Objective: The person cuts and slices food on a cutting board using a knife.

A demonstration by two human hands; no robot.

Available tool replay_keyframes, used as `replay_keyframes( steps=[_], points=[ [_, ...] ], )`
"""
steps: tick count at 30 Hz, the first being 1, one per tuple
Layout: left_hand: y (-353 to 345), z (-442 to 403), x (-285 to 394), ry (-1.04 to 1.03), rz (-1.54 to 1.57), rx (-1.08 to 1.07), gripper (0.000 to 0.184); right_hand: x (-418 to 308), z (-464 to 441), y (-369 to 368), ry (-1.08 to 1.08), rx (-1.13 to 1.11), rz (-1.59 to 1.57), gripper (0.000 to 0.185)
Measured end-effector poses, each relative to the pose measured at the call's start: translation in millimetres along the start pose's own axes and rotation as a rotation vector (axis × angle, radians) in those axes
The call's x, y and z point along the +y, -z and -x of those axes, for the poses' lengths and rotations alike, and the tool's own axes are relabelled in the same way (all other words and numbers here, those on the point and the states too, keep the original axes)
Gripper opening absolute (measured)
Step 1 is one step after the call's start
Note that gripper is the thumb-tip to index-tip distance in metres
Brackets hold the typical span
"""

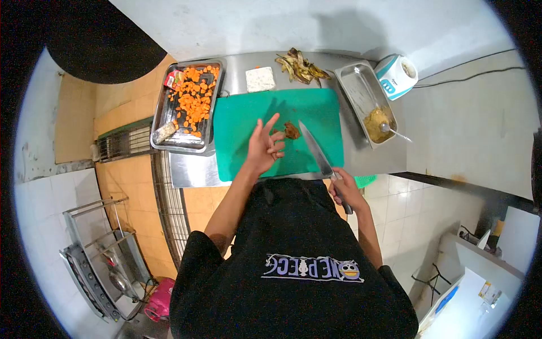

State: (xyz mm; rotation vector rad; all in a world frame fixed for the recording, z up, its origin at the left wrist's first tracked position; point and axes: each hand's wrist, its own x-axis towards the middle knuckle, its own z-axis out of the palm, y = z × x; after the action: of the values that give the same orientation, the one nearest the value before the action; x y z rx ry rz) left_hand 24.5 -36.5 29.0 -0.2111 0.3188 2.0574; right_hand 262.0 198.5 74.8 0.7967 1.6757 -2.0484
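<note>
A green cutting board (243,152) lies on the steel table. Over its middle hovers my left hand (265,147), palm partly turned up and fingers apart, with nothing in it. Just right of those fingers is a small brown lump (292,130) on the board. My right hand (345,191), at the board's lower right edge, is closed round the dark handle of a large knife (316,148). The blade points away from me, up and to the left, its tip near the brown lump but apart from it.
A metal tray (221,73) with orange carrot pieces stands left. Behind the board are a white block (260,79) and brownish peels (301,66). On the right are a steel pan (355,85) with yellowish paste and a spoon, and a white and turquoise device (397,77).
</note>
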Motion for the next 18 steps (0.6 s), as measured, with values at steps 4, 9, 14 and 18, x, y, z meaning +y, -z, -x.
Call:
replay_keyframes(
  steps=[4,9,14,18],
  points=[
    [-18.1,-3.9,-23.0,-0.239,-1.190,0.274,0.084,-28.7,-11.1,-23.1,0.009,-0.069,-0.238,0.038],
    [-22.9,-1.6,-22.7,-0.772,-2.275,0.110,0.078,-48.2,-28.7,-55.2,0.009,-0.046,-0.559,0.036],
    [-40.0,-8.0,-20.0,-0.891,-2.356,0.107,0.078,-54.5,-40.0,-68.2,0.071,-0.076,-0.507,0.036],
    [-33.6,-7.2,-16.8,-0.987,-2.374,0.059,0.072,-59.3,-39.2,-76.0,0.104,-0.065,-0.544,0.034]
  ],
)
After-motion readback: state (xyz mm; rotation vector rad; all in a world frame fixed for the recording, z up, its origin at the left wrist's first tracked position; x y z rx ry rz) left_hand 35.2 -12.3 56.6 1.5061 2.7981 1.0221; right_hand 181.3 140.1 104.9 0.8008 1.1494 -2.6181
